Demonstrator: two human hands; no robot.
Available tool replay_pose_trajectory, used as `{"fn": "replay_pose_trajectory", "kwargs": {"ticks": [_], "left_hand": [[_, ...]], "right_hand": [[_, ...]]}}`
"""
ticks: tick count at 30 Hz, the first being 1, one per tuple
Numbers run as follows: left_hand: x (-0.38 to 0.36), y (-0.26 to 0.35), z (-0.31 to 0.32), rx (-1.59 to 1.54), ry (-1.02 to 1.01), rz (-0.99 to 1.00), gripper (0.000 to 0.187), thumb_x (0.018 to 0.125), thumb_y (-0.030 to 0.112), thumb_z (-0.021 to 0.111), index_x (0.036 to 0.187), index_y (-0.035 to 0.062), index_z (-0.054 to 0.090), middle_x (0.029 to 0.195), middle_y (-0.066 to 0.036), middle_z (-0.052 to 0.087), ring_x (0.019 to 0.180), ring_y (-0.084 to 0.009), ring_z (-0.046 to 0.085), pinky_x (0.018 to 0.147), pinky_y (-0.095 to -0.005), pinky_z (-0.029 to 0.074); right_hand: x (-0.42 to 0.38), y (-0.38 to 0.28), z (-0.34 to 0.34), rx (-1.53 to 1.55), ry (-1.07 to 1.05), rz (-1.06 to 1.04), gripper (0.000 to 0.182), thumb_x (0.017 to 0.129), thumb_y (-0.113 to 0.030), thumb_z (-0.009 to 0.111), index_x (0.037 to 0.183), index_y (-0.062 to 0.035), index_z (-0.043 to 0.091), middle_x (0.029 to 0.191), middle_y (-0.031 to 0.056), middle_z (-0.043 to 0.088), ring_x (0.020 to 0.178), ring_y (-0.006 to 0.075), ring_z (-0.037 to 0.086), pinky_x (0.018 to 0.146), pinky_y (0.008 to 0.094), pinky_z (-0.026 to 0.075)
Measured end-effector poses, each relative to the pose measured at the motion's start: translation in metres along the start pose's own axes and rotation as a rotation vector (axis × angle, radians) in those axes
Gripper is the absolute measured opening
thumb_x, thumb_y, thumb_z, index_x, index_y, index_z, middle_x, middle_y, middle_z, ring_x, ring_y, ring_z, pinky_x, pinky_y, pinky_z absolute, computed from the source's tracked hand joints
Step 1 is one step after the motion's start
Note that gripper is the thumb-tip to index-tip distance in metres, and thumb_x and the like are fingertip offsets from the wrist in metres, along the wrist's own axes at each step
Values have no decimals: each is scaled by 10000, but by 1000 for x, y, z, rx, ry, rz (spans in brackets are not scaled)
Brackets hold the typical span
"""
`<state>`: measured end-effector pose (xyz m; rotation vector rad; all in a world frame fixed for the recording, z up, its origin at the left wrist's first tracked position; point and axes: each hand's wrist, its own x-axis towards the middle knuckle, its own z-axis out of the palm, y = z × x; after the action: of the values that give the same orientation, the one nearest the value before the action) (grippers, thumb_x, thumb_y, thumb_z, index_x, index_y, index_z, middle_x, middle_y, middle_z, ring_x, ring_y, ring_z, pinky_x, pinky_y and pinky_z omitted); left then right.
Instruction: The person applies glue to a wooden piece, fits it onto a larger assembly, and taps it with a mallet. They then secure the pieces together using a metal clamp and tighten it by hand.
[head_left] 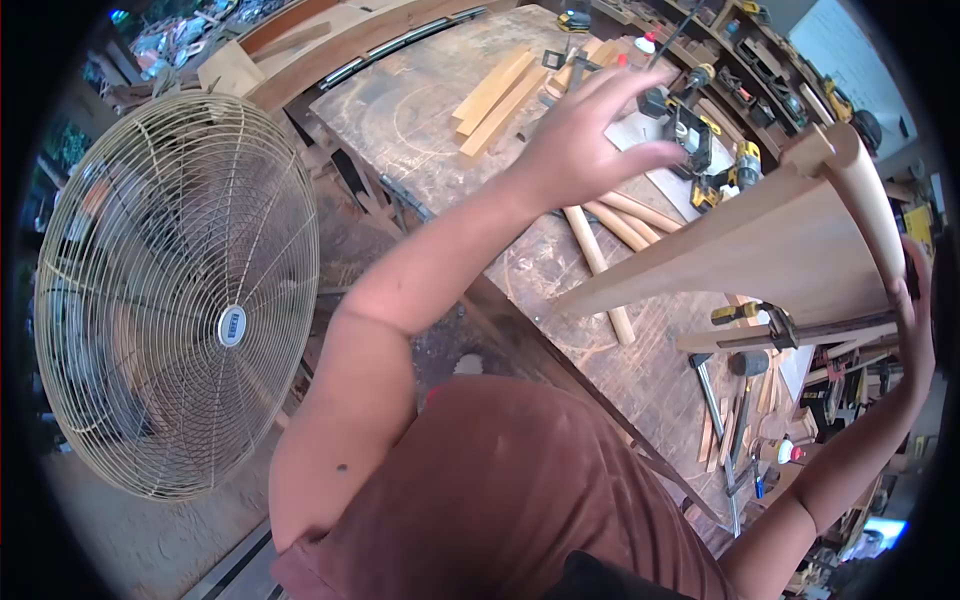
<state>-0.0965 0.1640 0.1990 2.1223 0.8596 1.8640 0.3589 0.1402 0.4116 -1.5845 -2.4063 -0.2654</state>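
Note:
My left hand [590,135] is raised above the workbench, fingers spread, with nothing in it. On the right, my right hand [912,300] is wrapped around the edge of a large curved wooden panel [770,240], its fingers partly hidden. The panel tilts over the bench and has a thick rounded rail [862,185] along its right end. Below it, a clamp with a yellow-and-black handle [735,314] sits against a wooden bar [705,342]. Rounded wooden rods [600,260] lie on the bench beneath my left hand.
A big wire-caged fan [180,300] stands left of the workbench [420,130]. Wooden strips [500,100], cordless drills [742,168], a mallet [748,364], a bar clamp [712,410] and a glue bottle [775,450] lie on the bench. Tool shelves [750,90] line the back.

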Motion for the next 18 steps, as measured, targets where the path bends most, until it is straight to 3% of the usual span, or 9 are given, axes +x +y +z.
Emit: {"fn": "replay_pose_trajectory", "kwargs": {"ticks": [2, 5, 11, 12, 13, 15, 16, 17, 18], "left_hand": [[-89, -67, -2, 361, -107, -409, 721, 859, 462, 692, 1367, -6, 486, 1405, -226, 474, 1333, -341, 438, 1097, -423, 366], [-226, -125, 2, 673, -358, -814, 681, 842, 431, 707, 1366, 47, 504, 1450, -235, 419, 1397, -371, 334, 1154, -480, 265], [-287, -125, 22, 831, -416, -713, 396, 846, 310, 690, 1196, 129, 652, 1454, -162, 439, 1424, -355, 272, 1177, -489, 199], [-293, -127, 26, 873, -295, -620, 268, 865, 273, 664, 1061, 92, 686, 1351, -146, 540, 1352, -336, 389, 1145, -473, 259], [-290, -126, 23, 878, -290, -627, 268, 865, 273, 664, 1061, 92, 686, 1351, -146, 540, 1352, -336, 389, 1145, -473, 259], [-272, -111, 11, 680, -261, -795, 237, 870, 275, 656, 1024, 95, 682, 1147, -167, 646, 1151, -337, 564, 1030, -457, 396], [-257, -93, 4, 665, -213, -907, 214, 894, 286, 637, 1005, 107, 674, 965, -181, 675, 943, -374, 632, 877, -461, 484], [-241, -74, -5, 714, -213, -978, 218, 925, 318, 615, 1039, 145, 681, 963, -191, 679, 919, -393, 646, 807, -469, 519], [-229, -66, -17, 699, -222, -992, 243, 938, 334, 603, 1091, 161, 678, 972, -175, 690, 940, -355, 662, 835, -457, 513]], "right_hand": [[0, 20, 4, -21, 64, -57, 577, 938, -336, 637, 1389, -12, 480, 1361, 142, 526, 1284, 234, 458, 1089, 402, 333], [0, 23, 7, 8, 72, -81, 529, 936, -233, 652, 1378, 7, 488, 1312, 137, 572, 1222, 225, 515, 1058, 390, 374], [6, 20, 12, -98, 123, -83, 491, 937, -238, 664, 1352, -13, 528, 1264, 119, 610, 1154, 214, 561, 1020, 373, 412], [7, 24, 12, -109, 126, -74, 492, 942, -243, 663, 1359, -21, 524, 1268, 117, 609, 1150, 214, 565, 1018, 367, 415], [7, -3, 9, -106, 125, -82, 492, 942, -243, 663, 1359, -21, 524, 1268, 117, 609, 1150, 214, 565, 1018, 367, 415], [5, -81, 0, -203, 120, -190, 500, 800, -332, 787, 1130, 20, 656, 939, 184, 687, 800, 288, 639, 741, 384, 498], [6, -66, 3, -197, 117, -198, 500, 800, -332, 787, 1130, 20, 656, 939, 184, 687, 800, 288, 639, 741, 384, 498], [8, -38, 9, -164, 68, -92, 472, 892, -283, 688, 1256, -6, 568, 1098, 166, 648, 975, 278, 613, 870, 352, 474], [11, -12, 13, -132, 20, 15, 459, 984, -235, 589, 1381, -33, 479, 1257, 148, 608, 1150, 267, 586, 998, 320, 449]]}}
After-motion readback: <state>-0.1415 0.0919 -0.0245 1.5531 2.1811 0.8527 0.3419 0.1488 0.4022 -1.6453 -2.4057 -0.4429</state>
